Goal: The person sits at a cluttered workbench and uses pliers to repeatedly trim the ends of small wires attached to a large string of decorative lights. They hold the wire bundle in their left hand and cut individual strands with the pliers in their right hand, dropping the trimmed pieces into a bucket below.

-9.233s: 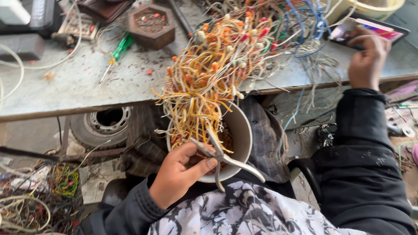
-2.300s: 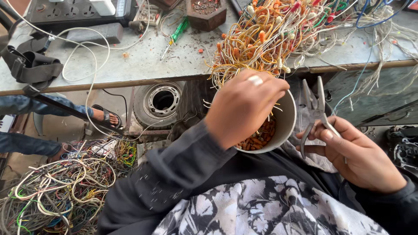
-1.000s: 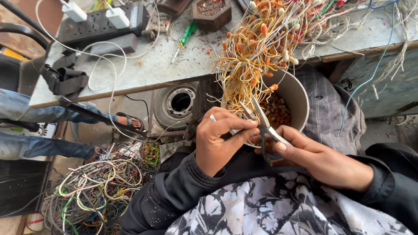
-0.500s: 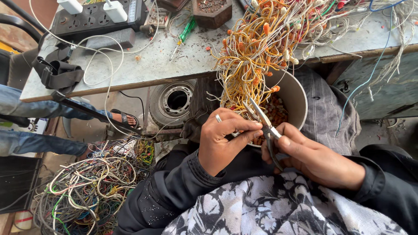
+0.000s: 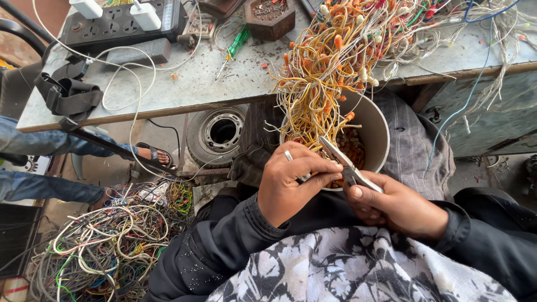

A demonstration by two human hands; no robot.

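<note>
Black sleeves and a grey-and-white floral cloth fill the near edge of the view, where a seated person works over a lap. The left hand (image 5: 293, 184), a ring on one finger, is clenched around a gathered hank of thin yellow and orange wires (image 5: 324, 84), pinching the strands together, apparently so the cutters can meet them in one place. The right hand (image 5: 400, 204) grasps the handles of a pair of metal cutters (image 5: 347, 165); the blades look nearly shut beside the left fingertips, though whether they bite a wire just now cannot be told.

Directly beneath the blades sits a pale round bucket (image 5: 376, 120), held between the knees against grey trousers, seemingly placed to catch what drops; small orange and brown bits lie inside it. The wires trail down into it from a tangled bundle that spills over the edge of a grey worktable (image 5: 184, 89).

To the left, on the floor, lie a heap of multicoloured wire scraps (image 5: 106, 251), a round metal wheel hub (image 5: 221, 131) and another person's sandalled foot (image 5: 148, 154). Farther back on the table stand a green-handled screwdriver (image 5: 235, 47), a black power strip (image 5: 120, 25) with white plugs, and a small hexagonal wooden box (image 5: 271, 17).
</note>
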